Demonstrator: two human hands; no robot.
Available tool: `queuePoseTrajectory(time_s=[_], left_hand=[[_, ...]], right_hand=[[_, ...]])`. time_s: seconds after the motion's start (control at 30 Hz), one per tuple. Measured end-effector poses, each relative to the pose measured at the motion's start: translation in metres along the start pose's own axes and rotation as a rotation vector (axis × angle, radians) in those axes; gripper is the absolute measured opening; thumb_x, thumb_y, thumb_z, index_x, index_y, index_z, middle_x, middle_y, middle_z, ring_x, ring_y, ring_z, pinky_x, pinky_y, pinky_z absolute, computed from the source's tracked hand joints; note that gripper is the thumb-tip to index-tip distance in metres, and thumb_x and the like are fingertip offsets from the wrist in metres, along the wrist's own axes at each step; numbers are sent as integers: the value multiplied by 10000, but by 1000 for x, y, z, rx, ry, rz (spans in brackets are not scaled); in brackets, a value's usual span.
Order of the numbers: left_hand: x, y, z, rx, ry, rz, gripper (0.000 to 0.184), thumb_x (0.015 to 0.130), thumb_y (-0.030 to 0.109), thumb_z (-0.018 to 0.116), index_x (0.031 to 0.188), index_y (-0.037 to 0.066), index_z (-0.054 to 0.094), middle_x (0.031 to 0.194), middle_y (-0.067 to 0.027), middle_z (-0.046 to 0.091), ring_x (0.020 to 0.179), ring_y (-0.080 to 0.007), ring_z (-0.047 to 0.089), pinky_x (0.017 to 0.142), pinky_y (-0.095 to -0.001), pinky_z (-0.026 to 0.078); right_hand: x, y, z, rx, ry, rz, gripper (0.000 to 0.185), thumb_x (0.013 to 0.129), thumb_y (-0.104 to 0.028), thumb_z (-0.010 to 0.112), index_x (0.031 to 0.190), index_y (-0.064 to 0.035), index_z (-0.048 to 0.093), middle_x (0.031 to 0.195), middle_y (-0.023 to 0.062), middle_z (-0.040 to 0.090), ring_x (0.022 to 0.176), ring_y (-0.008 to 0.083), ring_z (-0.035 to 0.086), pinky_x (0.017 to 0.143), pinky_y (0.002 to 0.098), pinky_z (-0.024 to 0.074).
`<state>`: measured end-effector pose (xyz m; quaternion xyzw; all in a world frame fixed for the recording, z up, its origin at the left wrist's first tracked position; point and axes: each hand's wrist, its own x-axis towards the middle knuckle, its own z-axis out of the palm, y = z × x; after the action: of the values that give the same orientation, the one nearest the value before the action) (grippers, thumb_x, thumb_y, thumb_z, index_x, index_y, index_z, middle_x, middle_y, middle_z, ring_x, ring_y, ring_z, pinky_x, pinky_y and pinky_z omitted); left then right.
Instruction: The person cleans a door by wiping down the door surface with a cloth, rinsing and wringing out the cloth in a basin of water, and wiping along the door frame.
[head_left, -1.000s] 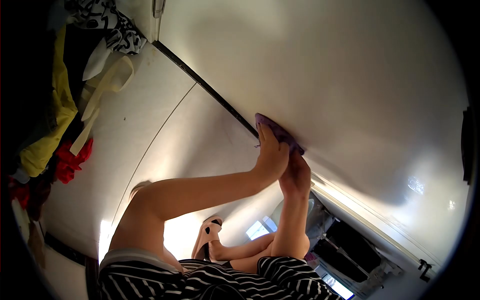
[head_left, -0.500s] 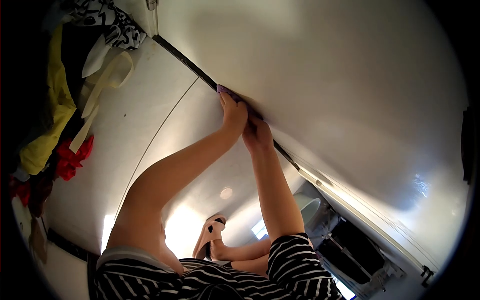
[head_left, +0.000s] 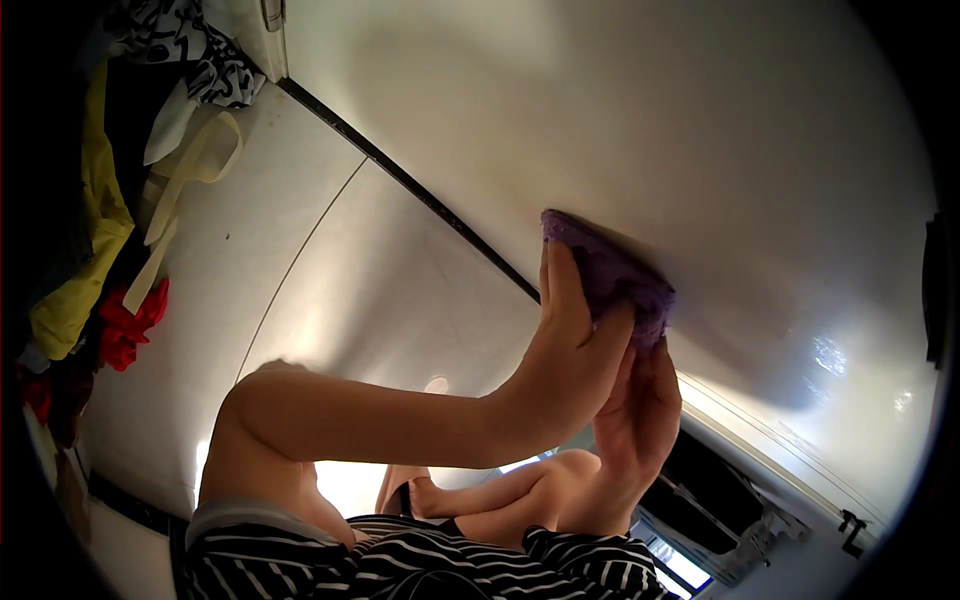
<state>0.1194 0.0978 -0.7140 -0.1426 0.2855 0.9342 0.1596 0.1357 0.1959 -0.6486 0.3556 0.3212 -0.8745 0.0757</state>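
Note:
A purple cloth (head_left: 612,272), folded and fuzzy, lies against a smooth white panel (head_left: 720,160). My left hand (head_left: 575,330) has its fingers over the cloth's near side, pressing it to the panel. Just below and to the right, my right hand (head_left: 638,410) grips the lower corner of the cloth with bent fingers. Parts of both hands' fingertips are hidden by the cloth. A dark strip (head_left: 420,192) runs along the panel's lower edge, to the left of the hands.
Clothes hang or lie at the left, among them a yellow garment (head_left: 100,240), a red one (head_left: 130,325) and a pale strap (head_left: 190,180). A black-seated folding chair (head_left: 700,490) stands at lower right. My bent leg (head_left: 500,490) is below the pale tiled floor (head_left: 310,240).
Both hands have moved right and nearer to me with the purple cloth, from the dark strip onto the white panel. Much more of the cloth shows.

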Motion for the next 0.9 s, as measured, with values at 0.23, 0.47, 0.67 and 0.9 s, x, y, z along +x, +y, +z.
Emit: queuePoseTrajectory(time_s=[0.23,0.47,0.67,0.9], left_hand=[[39,-20,-39,76,287,13,529,866,69,323,1353,67,115,1108,-121,425,997,-179,440,851,-300,418],[105,-56,-142,33,547,19,614,806,59,329,1389,6,142,1408,-170,217,1280,-315,260,1055,-365,259],[135,-115,-191,449,654,96,688,766,-12,370,1395,-42,92,1444,-185,109,1304,-357,241,1081,-361,248],[121,-122,-155,517,587,-201,716,749,-2,437,1391,-32,120,1401,-211,183,1284,-357,271,1060,-365,285]], right_hand=[[79,45,-8,-188,30,128,343,943,-74,402,1269,33,393,1232,163,503,1104,237,535,943,333,475],[183,124,-43,-301,15,179,447,872,26,301,1315,7,359,1328,172,411,1205,286,433,1033,375,389],[247,148,-116,-145,33,207,455,865,13,370,1318,-24,382,1322,143,439,1187,279,454,1019,387,395],[245,112,-167,-188,132,115,446,838,48,389,1281,0,407,1296,146,461,1177,291,459,1009,391,405]])
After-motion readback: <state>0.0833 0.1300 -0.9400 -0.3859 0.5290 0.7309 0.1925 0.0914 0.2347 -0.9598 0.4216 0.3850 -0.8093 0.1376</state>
